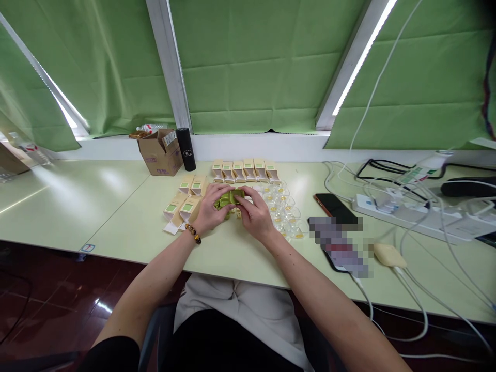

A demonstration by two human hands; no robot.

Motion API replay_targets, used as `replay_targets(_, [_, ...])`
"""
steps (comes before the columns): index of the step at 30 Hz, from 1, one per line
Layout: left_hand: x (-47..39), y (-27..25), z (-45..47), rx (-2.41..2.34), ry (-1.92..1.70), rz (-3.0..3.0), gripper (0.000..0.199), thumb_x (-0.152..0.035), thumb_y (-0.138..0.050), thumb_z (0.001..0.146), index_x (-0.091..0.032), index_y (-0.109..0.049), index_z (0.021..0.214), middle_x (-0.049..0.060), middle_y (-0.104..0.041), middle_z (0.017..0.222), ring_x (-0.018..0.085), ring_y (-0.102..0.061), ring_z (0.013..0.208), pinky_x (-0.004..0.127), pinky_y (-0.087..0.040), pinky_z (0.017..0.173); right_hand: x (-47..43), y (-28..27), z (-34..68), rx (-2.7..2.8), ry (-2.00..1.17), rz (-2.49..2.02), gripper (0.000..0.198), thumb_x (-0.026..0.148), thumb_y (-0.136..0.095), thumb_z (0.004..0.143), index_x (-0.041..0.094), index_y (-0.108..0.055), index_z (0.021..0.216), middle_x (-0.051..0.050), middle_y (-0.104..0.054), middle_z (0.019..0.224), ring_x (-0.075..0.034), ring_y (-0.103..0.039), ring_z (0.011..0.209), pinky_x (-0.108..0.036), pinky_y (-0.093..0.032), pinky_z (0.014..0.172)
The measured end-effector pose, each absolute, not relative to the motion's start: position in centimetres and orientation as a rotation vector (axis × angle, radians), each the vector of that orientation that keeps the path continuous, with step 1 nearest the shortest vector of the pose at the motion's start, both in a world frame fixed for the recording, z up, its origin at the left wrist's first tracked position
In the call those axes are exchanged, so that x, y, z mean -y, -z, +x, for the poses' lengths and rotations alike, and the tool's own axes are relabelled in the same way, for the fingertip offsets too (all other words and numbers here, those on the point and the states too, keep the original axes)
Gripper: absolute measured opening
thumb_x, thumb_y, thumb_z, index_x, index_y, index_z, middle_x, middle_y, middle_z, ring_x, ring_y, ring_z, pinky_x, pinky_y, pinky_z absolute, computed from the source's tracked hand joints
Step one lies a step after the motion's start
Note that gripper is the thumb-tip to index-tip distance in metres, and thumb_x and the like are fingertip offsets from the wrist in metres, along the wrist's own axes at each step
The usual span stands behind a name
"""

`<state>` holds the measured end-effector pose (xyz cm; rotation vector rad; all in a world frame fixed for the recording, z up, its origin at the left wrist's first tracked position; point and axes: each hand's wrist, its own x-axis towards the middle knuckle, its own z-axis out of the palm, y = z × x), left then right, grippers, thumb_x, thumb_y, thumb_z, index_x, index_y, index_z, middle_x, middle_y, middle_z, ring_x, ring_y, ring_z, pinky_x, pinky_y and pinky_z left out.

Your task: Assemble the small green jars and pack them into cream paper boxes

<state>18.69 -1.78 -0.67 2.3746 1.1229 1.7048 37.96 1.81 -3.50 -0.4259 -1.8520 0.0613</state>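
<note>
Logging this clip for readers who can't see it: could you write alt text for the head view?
A person's left hand and right hand together hold a shiny yellow-green object over a pale green table. Small cream cardboard boxes with green labels sit behind and to the left; clear plastic pieces with yellow centres lie to the right.

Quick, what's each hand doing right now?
Left hand: closed, holding the green thing.
Right hand: closed, holding the green thing too.
</note>
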Motion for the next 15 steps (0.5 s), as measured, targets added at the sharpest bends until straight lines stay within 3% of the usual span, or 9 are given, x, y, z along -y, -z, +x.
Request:
replay_targets(3, [1.7, 0.7, 18.6, -1.149, -1.702, 2.343, 0.041, -0.043, -0.079, 0.094, -0.024, -0.074, 0.131, 0.013, -0.074, 0.124, 0.029, -0.065, 0.122, 0.051, -0.056, 0.108, -1.6, 3.3, 38.0, 1.848, -0.072, -0.446, 0.032, 0.025, -0.053, 0.107, 0.026, -0.07, 0.136, -0.018, -0.069, 0.14, -0.033, -0.069, 0.13, -0.059, -0.063, 0.106])
replay_targets(7, [1.3, 0.8, 18.5, -1.17, -1.746, 2.245, 0.042, -0.05, -0.079, 0.094, -0.024, -0.076, 0.127, 0.012, -0.076, 0.12, 0.029, -0.067, 0.119, 0.05, -0.057, 0.106, -1.0, 3.1, 38.0, 1.82, -0.109, -0.426, 0.049, 0.026, -0.057, 0.106, 0.026, -0.051, 0.155, -0.018, -0.067, 0.146, -0.033, -0.067, 0.136, -0.057, -0.062, 0.109])
replay_targets(11, [0.8, 1.3, 18.3, -1.251, -1.74, 2.074, 0.042, -0.057, -0.074, 0.096, -0.022, -0.08, 0.119, 0.012, -0.076, 0.111, 0.027, -0.069, 0.111, 0.046, -0.059, 0.099, -0.9, 3.3, 38.0, 1.834, -0.145, -0.472, 0.053, 0.027, -0.055, 0.108, 0.027, -0.044, 0.159, -0.016, -0.069, 0.143, -0.03, -0.075, 0.113, -0.05, -0.067, 0.097])
replay_targets(15, [0.5, 1.6, 18.2, -1.413, -1.702, 1.936, 0.048, -0.066, -0.072, 0.094, -0.019, -0.083, 0.097, 0.01, -0.074, 0.099, 0.023, -0.07, 0.093, 0.039, -0.06, 0.085, -1.3, 3.9, 37.9, 1.854, -0.12, -0.503, 0.048, 0.028, -0.051, 0.11, 0.029, -0.046, 0.158, -0.013, -0.074, 0.131, -0.027, -0.076, 0.1, -0.048, -0.067, 0.09])
